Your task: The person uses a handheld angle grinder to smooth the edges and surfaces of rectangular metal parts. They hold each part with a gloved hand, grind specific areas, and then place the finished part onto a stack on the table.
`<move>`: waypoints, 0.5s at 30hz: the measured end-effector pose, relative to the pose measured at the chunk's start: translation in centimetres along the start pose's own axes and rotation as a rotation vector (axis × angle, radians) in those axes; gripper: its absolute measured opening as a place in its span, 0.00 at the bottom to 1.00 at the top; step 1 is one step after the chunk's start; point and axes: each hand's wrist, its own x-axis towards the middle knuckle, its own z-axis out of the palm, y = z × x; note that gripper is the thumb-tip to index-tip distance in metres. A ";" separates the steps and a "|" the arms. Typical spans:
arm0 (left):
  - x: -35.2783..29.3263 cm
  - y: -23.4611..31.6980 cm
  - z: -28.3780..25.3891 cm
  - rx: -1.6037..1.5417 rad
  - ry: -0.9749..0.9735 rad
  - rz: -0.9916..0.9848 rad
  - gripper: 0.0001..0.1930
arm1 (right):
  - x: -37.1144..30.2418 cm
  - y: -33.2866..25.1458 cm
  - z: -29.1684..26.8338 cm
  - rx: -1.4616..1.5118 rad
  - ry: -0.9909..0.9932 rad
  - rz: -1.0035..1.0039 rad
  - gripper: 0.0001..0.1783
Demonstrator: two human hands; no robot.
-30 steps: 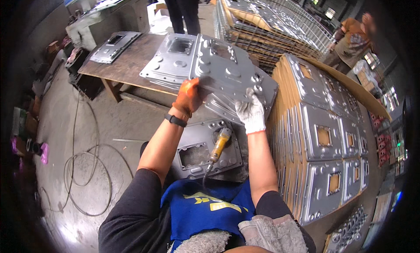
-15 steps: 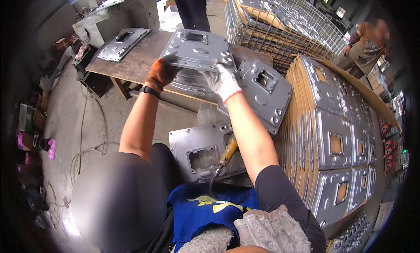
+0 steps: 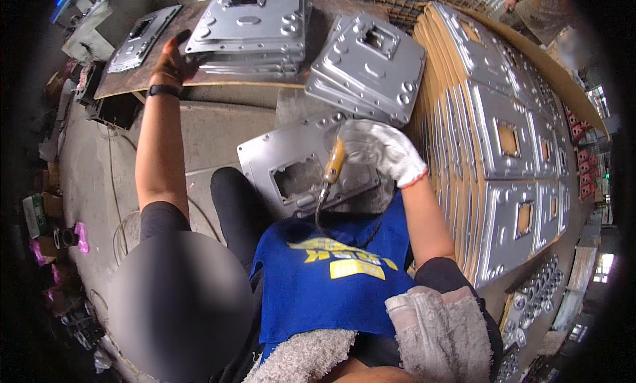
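Observation:
My left hand (image 3: pixel 177 61) rests at the near left corner of a stack of grey metal cover plates (image 3: pixel 248 26), its fingers apart and one pointing up. My right hand (image 3: pixel 384 148), in a white glove, is beside a yellow-handled tool (image 3: pixel 336 161) with a dark hose. Motion smears the glove's fingers, so whether they close round the handle cannot be told. Under the tool lies another grey plate (image 3: pixel 262 161) with a rectangular opening, in front of my lap. To the right of the stack, several more plates (image 3: pixel 374 68) lie piled at an angle.
A single plate (image 3: pixel 142 42) lies on the left of the brown tabletop (image 3: pixel 232 93). At right, tall rows of plates (image 3: pixel 500 144) stand with cardboard between them. A wire cage (image 3: pixel 411 0) and another person (image 3: pixel 540 8) are at the back right. Hoses cross the floor at left.
The plate that both hands held up now lies on the stack. My right hand has let go and come back to the yellow-handled tool; my left hand stays by the stack. The view has tilted down.

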 end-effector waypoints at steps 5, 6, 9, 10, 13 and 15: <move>1.0 -6.2 -6.3 -0.626 0.051 0.049 0.22 | -2.5 2.6 -5.6 0.123 0.310 -0.008 0.13; 0.9 -5.7 -6.7 -0.946 0.101 0.175 0.18 | -2.5 3.6 -6.8 0.079 0.370 -0.003 0.12; -4.9 -1.6 -6.5 -0.175 0.215 0.517 0.18 | -1.5 8.9 -8.2 0.092 0.395 0.110 0.13; -7.2 -0.3 -5.6 -0.054 0.219 0.572 0.19 | -0.9 9.6 -6.6 0.054 0.404 0.180 0.14; -14.2 0.5 0.5 -1.628 -0.143 -0.195 0.25 | 2.2 11.0 -2.8 0.250 0.375 0.235 0.19; -19.1 1.0 5.0 -1.669 -0.239 -0.234 0.26 | 4.4 12.5 -4.0 0.231 0.361 0.169 0.19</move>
